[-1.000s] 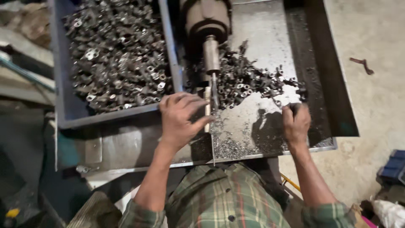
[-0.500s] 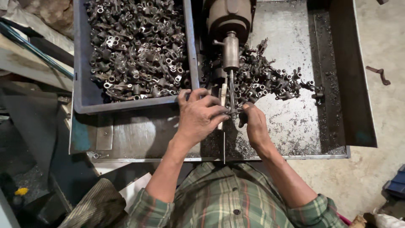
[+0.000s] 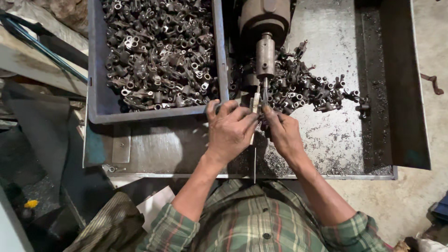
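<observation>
Single head view, looking straight down, close over metal tray (image 3: 345,154); hands centre frame, floor at right edge.

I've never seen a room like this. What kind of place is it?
Probably a small metal workshop. A grey bin full of little metal parts, a machine spindle, and shavings on the steel tray suggest it.

A small dark metal part (image 3: 259,112) sits at centre frame, just below the tip of the spindle (image 3: 265,58), pinched between the fingers of both hands and mostly hidden by them. Its shape cannot be made out. More such parts, dark forked pieces with ring ends, lie in a loose pile (image 3: 312,88) right of the spindle.
</observation>
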